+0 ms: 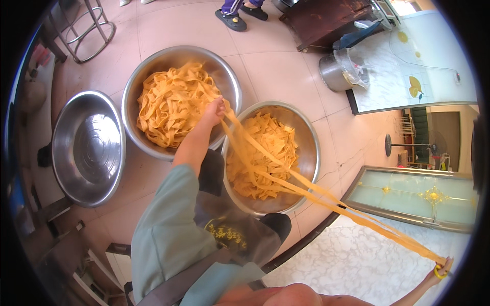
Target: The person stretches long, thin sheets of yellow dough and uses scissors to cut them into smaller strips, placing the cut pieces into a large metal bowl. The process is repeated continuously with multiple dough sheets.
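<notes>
My left hand (216,110) is closed on long, flat orange-yellow noodle-like strips (275,160) at the right side of a large steel basin (132,143). A pile of similar long strips (170,103) fills that basin. My right hand (444,264), with a yellow band at the wrist, is far out at the lower right and grips the other end of the strips. They stretch between both hands, over a second steel basin (312,160) that holds a heap of shorter, broad pieces (268,141). Parts of the strips are blurred.
A third steel basin (95,149) without food stands at the left. Beyond are a metal stool frame (95,28), another person's clogs (233,22), a wooden cabinet (321,19) and a steel pot (335,74). A marbled panel (329,252) and a glass-panelled door (413,195) are at the right.
</notes>
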`<action>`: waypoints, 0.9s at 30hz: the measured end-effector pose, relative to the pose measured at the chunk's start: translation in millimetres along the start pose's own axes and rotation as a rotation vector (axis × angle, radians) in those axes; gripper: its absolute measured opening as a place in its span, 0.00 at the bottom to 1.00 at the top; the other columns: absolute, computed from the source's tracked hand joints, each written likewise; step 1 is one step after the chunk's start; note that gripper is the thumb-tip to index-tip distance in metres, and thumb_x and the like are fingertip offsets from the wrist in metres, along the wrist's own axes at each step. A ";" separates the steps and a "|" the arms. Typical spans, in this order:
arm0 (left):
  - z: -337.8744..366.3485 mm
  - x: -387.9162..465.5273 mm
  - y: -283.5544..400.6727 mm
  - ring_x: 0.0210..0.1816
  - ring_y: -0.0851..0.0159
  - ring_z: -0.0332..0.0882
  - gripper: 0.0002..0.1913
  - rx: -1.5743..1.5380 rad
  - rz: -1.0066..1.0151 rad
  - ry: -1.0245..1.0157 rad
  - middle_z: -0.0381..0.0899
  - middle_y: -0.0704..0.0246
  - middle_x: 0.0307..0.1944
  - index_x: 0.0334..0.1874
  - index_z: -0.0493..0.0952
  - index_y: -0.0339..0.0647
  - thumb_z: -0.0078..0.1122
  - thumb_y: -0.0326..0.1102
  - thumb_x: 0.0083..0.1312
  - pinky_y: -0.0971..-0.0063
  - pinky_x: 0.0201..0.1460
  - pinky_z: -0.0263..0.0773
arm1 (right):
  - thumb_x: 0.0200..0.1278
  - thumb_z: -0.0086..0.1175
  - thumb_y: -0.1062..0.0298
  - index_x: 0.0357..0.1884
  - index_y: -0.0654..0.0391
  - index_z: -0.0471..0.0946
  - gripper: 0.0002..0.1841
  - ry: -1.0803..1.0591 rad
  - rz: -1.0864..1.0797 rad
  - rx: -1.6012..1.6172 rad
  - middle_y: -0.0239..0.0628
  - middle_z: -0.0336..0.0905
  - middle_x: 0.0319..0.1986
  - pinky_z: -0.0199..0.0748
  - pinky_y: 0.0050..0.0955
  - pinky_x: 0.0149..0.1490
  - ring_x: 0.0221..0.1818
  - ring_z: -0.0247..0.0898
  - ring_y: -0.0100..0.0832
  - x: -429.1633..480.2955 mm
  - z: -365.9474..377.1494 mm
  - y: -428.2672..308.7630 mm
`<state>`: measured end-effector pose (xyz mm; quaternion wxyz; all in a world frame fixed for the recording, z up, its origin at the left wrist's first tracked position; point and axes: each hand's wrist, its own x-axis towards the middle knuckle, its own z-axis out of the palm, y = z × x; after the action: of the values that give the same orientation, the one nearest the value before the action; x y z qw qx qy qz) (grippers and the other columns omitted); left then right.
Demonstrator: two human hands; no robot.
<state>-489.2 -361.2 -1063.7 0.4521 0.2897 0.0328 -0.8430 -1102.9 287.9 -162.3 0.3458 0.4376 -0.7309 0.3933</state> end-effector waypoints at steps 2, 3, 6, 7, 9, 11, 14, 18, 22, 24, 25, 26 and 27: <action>18.5 -19.9 -1.7 0.25 0.78 0.65 0.11 -0.025 -0.070 -0.147 0.85 0.67 0.52 0.56 0.77 0.45 0.58 0.39 0.78 0.85 0.20 0.55 | 0.77 0.57 0.57 0.61 0.62 0.79 0.21 -0.037 0.126 0.143 0.43 0.81 0.52 0.73 0.30 0.60 0.54 0.78 0.32 9.9 7.3 -16.9; 39.6 -35.8 -5.6 0.26 0.77 0.66 0.12 0.104 -0.072 -0.214 0.85 0.67 0.52 0.58 0.77 0.44 0.57 0.39 0.78 0.85 0.21 0.56 | 0.78 0.57 0.57 0.60 0.62 0.79 0.20 -0.084 0.189 0.195 0.43 0.82 0.50 0.73 0.31 0.60 0.54 0.78 0.32 9.2 0.1 -24.4; 110.4 -79.4 11.6 0.30 0.78 0.68 0.19 0.550 0.005 -0.448 0.86 0.70 0.54 0.68 0.76 0.42 0.57 0.37 0.78 0.84 0.29 0.64 | 0.79 0.55 0.57 0.57 0.60 0.80 0.17 -0.238 0.335 0.372 0.41 0.82 0.46 0.73 0.33 0.61 0.52 0.78 0.32 4.8 2.3 -33.2; 134.2 -93.8 21.0 0.32 0.78 0.70 0.18 0.748 0.082 -0.579 0.86 0.70 0.54 0.66 0.77 0.41 0.57 0.36 0.78 0.83 0.33 0.67 | 0.79 0.54 0.57 0.59 0.60 0.79 0.19 -0.345 0.334 0.410 0.40 0.81 0.46 0.74 0.33 0.60 0.51 0.78 0.32 -1.0 13.6 -29.7; 195.2 -136.6 47.6 0.37 0.78 0.75 0.15 1.159 0.254 -0.843 0.86 0.69 0.55 0.64 0.79 0.38 0.56 0.34 0.79 0.82 0.40 0.73 | 0.78 0.54 0.56 0.58 0.60 0.79 0.19 -0.434 0.353 0.481 0.39 0.81 0.45 0.76 0.34 0.57 0.50 0.78 0.33 -47.6 74.6 -41.9; 262.8 -199.7 65.9 0.48 0.76 0.79 0.16 1.303 0.319 -0.928 0.84 0.70 0.55 0.64 0.80 0.38 0.58 0.31 0.77 0.76 0.53 0.77 | 0.76 0.55 0.56 0.54 0.60 0.80 0.17 -0.390 0.411 0.504 0.39 0.81 0.46 0.79 0.35 0.52 0.48 0.79 0.34 -124.0 162.4 -93.9; 343.2 -255.1 50.5 0.54 0.72 0.81 0.20 1.279 0.340 -1.102 0.84 0.67 0.57 0.66 0.77 0.37 0.55 0.24 0.73 0.72 0.60 0.77 | 0.73 0.56 0.55 0.45 0.61 0.83 0.17 -0.567 0.337 0.499 0.37 0.83 0.41 0.80 0.29 0.41 0.40 0.80 0.29 -215.7 240.6 -121.0; 449.3 -316.9 18.6 0.52 0.69 0.83 0.27 1.314 0.394 -1.296 0.82 0.63 0.60 0.73 0.71 0.36 0.52 0.20 0.71 0.72 0.58 0.79 | 0.77 0.57 0.58 0.53 0.60 0.81 0.16 -0.769 0.677 0.993 0.36 0.85 0.36 0.74 0.24 0.29 0.26 0.77 0.24 -364.7 339.3 -102.7; 532.2 -376.3 -11.6 0.54 0.69 0.82 0.30 1.479 0.488 -1.324 0.80 0.61 0.64 0.76 0.68 0.36 0.50 0.20 0.68 0.73 0.60 0.77 | 0.80 0.54 0.58 0.64 0.61 0.71 0.21 -0.795 0.798 0.675 0.45 0.84 0.43 0.78 0.24 0.32 0.29 0.80 0.25 -448.4 428.0 -163.4; 559.4 -392.6 -24.4 0.55 0.69 0.83 0.30 1.468 0.531 -1.337 0.82 0.61 0.63 0.76 0.67 0.36 0.50 0.23 0.70 0.74 0.63 0.76 | 0.80 0.53 0.59 0.67 0.61 0.68 0.22 -0.782 0.767 0.783 0.44 0.83 0.43 0.79 0.24 0.37 0.32 0.81 0.27 -446.5 431.4 -182.1; 569.2 -397.5 -36.7 0.55 0.70 0.82 0.29 1.440 0.535 -1.359 0.82 0.62 0.62 0.77 0.67 0.36 0.50 0.24 0.71 0.74 0.63 0.76 | 0.80 0.53 0.60 0.68 0.62 0.66 0.23 -0.779 0.753 0.826 0.44 0.83 0.43 0.80 0.24 0.39 0.34 0.82 0.28 -441.7 425.8 -191.5; 579.4 -403.1 -47.9 0.54 0.70 0.82 0.29 1.412 0.538 -1.378 0.83 0.62 0.61 0.77 0.66 0.37 0.51 0.25 0.72 0.75 0.63 0.76 | 0.81 0.52 0.58 0.69 0.62 0.66 0.24 -0.677 0.675 0.921 0.43 0.82 0.41 0.80 0.25 0.40 0.34 0.82 0.29 -431.5 421.3 -199.4; 585.7 -406.0 -57.3 0.54 0.71 0.82 0.28 1.392 0.538 -1.383 0.84 0.63 0.60 0.77 0.66 0.37 0.52 0.26 0.73 0.75 0.63 0.75 | 0.82 0.51 0.57 0.69 0.63 0.65 0.25 -0.582 0.599 1.018 0.42 0.81 0.40 0.80 0.26 0.41 0.34 0.81 0.30 -410.3 411.2 -215.9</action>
<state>-630.7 -211.5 -379.1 0.2778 -0.0650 -0.8000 -0.5279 -817.4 11.4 -637.8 -0.2405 0.4128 -0.6075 0.6345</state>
